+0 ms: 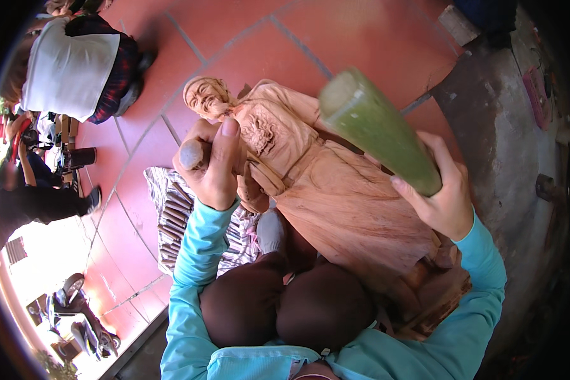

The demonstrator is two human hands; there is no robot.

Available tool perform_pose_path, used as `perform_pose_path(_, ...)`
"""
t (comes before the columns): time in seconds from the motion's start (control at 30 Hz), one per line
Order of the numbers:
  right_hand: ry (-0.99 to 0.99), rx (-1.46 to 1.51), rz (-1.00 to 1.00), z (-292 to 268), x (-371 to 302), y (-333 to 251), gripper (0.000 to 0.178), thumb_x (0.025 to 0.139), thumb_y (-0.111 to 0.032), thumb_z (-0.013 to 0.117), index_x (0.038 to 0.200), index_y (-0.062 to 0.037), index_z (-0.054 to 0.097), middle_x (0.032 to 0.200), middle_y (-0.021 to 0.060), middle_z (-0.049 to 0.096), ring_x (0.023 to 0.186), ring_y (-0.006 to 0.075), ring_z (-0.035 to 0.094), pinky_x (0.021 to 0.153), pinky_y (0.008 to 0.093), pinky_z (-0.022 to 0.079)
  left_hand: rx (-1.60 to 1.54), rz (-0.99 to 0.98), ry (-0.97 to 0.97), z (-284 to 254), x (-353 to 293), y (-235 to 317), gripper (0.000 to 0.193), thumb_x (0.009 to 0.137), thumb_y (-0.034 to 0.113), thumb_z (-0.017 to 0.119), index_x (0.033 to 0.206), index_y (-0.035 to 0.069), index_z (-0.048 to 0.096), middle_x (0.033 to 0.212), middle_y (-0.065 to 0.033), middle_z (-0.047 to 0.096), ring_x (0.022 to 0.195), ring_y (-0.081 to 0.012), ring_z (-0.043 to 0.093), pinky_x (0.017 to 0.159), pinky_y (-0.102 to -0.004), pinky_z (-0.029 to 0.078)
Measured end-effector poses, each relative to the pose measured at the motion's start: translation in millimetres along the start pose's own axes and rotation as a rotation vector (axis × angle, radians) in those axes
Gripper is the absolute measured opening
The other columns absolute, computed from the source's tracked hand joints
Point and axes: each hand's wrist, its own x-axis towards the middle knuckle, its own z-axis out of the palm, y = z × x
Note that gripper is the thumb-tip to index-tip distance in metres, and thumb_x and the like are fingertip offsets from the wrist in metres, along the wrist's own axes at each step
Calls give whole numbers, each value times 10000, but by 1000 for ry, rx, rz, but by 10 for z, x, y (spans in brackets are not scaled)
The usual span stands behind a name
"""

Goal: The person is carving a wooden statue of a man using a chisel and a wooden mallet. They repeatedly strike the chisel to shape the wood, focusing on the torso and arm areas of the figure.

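Note:
A carved wooden statue (354, 209) of a bearded figure in robes lies slanting in front of my knees, its head toward the far left. My left hand (218, 171) is closed around a chisel (192, 154), whose round handle end points up at me; its blade is hidden behind my fingers. The fist is over the statue's chest and neck. In my right hand (448, 193) is a thick green cylindrical mallet (380, 130), gripped near its lower end. It is raised above the statue's robe, tilted to the far left and apart from the chisel.
Left of my knees, a striped cloth (153, 180) on the red tiled floor (234, 44) holds a row of several chisels (176, 218). A person in a white shirt (69, 66) bends over at the far left. A motorbike (85, 316) stands lower left; grey concrete (506, 158) lies to the right.

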Motion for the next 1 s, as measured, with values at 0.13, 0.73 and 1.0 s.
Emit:
perform_pose_path(0.13, -66, 32, -34, 57, 237, 42, 468, 785, -6, 706, 1202, 16, 495, 1007, 155, 666, 971, 243, 673, 804, 310, 512, 33, -56, -52, 16, 26, -8, 347, 930, 53, 508, 639, 101, 325, 460, 15, 310, 359, -72, 260, 353, -250, 197)
perform_pose_path(0.73, 104, -331, -392, 164, 697, -82, 606, 633, -1, 717, 1198, -131, 539, 823, 93, 595, 715, 333, 622, 632, 396, 513, 134, -196, -227, 27, 167, -156, 85, 810, 10, 658, 734, 3, 621, 627, -2, 558, 578, -57, 480, 537, -218, 389)
perform_pose_path(1.0, 147, -66, -338, 246, 610, -39, 523, 689, 56, 686, 1169, -88, 537, 880, 111, 635, 777, 302, 668, 662, 354, 525, 167, -75, -105, -104, -59, -120, 193, 778, -25, 673, 661, 18, 526, 558, -15, 538, 527, -59, 490, 479, -256, 393)
